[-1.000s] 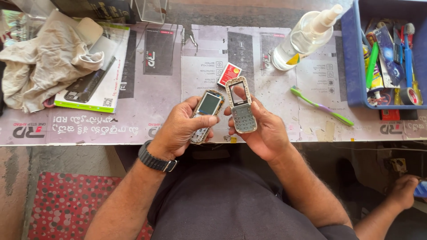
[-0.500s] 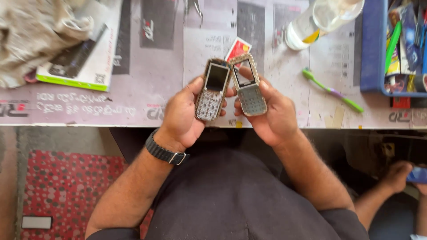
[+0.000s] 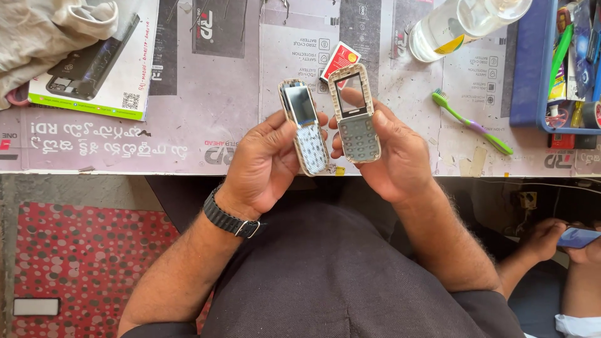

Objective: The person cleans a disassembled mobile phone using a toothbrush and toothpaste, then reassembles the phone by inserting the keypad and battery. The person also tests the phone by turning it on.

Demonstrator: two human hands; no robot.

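A person seated at a desk [image 3: 188,125] covered in printed paper holds two halves of a small keypad phone, one in each hand, seen from above.

The left hand [image 3: 263,166] is closed around the phone body [image 3: 304,125], which shows its small screen above and bare keypad contacts below. The fingers wrap it from the left and the thumb lies along its right edge. A dark wristwatch [image 3: 228,219] sits on this wrist.

The right hand [image 3: 391,153] grips the front cover [image 3: 354,112], a pale frame with an empty screen window above a grey keypad. The thumb rests on its right side and fingers show through the window from behind.

Both parts stand with their long axes pointing away from the person, nearly parallel, the body tilted slightly left. They sit just beside each other, body left and cover right, with a narrow gap between them, above the desk's near edge. Each part lies fully within its own hand.

On the desk nearby: a small red card [image 3: 340,59] just beyond the cover, a green and purple toothbrush [image 3: 472,122] to the right, a clear liquid bottle [image 3: 463,22], a blue tray [image 3: 532,69] of tools, a phone box [image 3: 94,69] and a crumpled cloth [image 3: 44,37]. Another person's hand [image 3: 551,238] shows at lower right.
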